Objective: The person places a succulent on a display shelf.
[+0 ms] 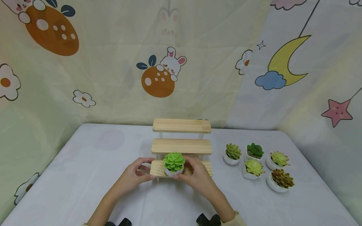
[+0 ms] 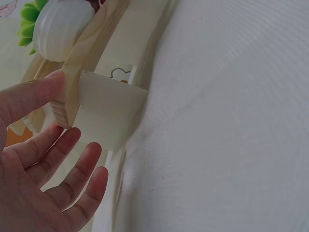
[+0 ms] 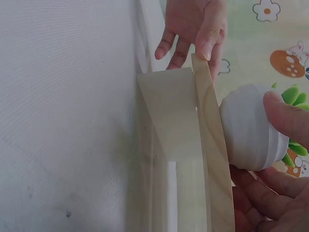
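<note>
A bright green succulent (image 1: 174, 161) in a round white pot (image 3: 248, 128) stands on the lowest board of a three-step wooden rack (image 1: 156, 168). My right hand (image 1: 198, 172) holds this pot, its thumb on the near side and its fingers curled behind, as the right wrist view shows. With thumb and fingertips, my left hand (image 2: 48, 154) pinches the left end of that same lowest board; the last fingers spread loosely beside the rack's pale side support (image 2: 108, 106).
Several more potted succulents stand right of the rack, among them a reddish-brown one (image 1: 282, 179), a dark green one (image 1: 255, 151) and a yellow-green one (image 1: 254, 168). The rack's middle board (image 1: 181, 146) and top board (image 1: 181, 126) rise behind. White cloth (image 1: 85, 175) covers the table.
</note>
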{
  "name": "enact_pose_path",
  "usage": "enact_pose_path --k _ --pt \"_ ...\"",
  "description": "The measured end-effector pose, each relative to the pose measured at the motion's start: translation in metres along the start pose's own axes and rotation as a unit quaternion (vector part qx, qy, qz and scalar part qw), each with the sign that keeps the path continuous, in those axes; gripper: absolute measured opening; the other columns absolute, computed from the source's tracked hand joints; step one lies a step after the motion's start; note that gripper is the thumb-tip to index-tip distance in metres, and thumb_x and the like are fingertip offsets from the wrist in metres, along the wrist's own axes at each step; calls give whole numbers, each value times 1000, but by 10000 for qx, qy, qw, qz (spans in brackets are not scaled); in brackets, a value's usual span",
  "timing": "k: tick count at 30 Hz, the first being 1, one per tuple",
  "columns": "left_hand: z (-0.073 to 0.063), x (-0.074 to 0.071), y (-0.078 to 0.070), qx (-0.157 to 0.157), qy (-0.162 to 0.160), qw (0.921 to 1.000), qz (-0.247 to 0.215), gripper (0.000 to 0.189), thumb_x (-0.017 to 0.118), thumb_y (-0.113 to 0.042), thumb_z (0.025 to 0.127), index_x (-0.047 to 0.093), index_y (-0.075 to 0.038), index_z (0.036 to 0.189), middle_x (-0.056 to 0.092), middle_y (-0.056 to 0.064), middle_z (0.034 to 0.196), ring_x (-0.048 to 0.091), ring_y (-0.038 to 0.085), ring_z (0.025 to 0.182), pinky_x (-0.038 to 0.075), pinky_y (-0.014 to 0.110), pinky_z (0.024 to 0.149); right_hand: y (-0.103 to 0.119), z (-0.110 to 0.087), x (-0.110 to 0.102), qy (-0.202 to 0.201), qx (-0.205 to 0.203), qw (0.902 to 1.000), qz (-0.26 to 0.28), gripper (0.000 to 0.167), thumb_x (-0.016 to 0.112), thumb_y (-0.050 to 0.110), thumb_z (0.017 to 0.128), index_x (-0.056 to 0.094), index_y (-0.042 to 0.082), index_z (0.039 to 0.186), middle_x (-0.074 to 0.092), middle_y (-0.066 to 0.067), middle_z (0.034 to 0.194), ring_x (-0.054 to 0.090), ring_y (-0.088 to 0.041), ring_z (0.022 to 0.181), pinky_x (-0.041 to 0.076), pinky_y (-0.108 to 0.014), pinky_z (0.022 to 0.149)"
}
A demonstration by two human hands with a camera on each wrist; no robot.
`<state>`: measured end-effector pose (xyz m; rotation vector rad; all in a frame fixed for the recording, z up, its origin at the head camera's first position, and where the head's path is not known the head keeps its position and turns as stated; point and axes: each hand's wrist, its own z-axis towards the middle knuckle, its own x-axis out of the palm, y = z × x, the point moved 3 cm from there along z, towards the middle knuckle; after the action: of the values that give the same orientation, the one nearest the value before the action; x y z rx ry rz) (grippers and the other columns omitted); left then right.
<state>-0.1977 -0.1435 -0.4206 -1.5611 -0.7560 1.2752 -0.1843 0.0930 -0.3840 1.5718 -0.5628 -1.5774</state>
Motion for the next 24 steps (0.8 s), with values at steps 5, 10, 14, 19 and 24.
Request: enact_pose_path --k 5,10,14,19,24 --pt "-1 0 -1 20 18 10000 -12 56 76 -21 77 54 -14 127 52 10 127 54 22 102 47 29 78 0 0 1 -7 -34 10000 -8 65 81 31 70 56 8 125 59 -4 109 51 -17 103 43 -43 90" --pt "0 1 -1 100 15 9999 12 56 76 -20 77 53 -13 128 52 10 127 55 22 101 47 27 77 0 -1 1 2 -8 10000 50 64 80 30 71 55 8 126 59 -5 111 51 -17 104 43 -44 92" --pt "-1 1 -2 126 5 9999 2 57 75 -19 77 53 -11 128 52 11 126 55 22 100 48 26 77 -1 -1 1 12 -38 10000 59 63 79 30 73 55 8 126 59 -5 112 51 -18 106 43 -43 92" --pt "0 3 -1 185 -18 9998 -17 57 76 -18 77 53 -11 128 52 11 126 56 22 99 48 26 77 -1 0 0 -58 -121 9999 -21 60 78 31 74 57 7 124 59 -6 110 52 -19 105 44 -45 92" --pt "0 3 -1 93 -42 9999 -23 57 76 -19 76 53 -13 128 52 10 126 56 21 99 48 25 77 -2 1 1 -63 -94 9999 15 59 78 31 73 57 8 123 58 -5 110 52 -18 105 43 -44 92"
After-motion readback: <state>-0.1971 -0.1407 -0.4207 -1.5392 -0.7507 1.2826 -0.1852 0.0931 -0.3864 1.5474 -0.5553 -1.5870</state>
